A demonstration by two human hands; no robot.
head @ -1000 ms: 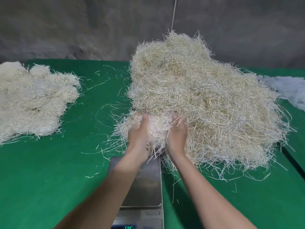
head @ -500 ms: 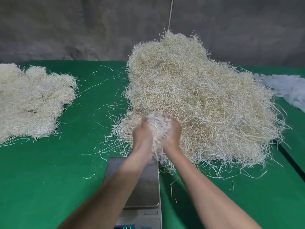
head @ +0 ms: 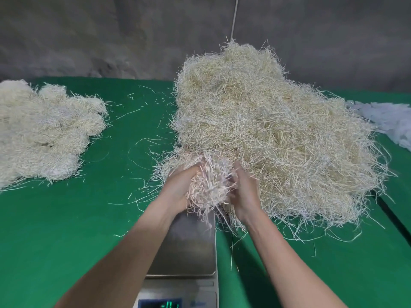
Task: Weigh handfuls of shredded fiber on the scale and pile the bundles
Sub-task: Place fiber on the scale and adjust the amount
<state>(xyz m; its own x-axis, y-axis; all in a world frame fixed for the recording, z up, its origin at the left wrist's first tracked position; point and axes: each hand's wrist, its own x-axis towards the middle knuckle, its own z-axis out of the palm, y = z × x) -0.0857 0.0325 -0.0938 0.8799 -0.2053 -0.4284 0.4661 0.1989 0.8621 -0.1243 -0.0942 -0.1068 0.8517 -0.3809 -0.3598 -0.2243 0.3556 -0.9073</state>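
While both hands cup it, handful of shredded fiber (head: 209, 185) hangs over far end of scale (head: 189, 247), touching loose heap (head: 266, 134). Left hand (head: 178, 185) and right hand (head: 244, 190) curl round its sides. Bundle pile (head: 44, 132) far left on green tabletop (head: 66, 230).

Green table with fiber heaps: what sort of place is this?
Probably a small packing workshop: a big heap of shredded fiber, a digital scale and a pile of bundles on a green table.
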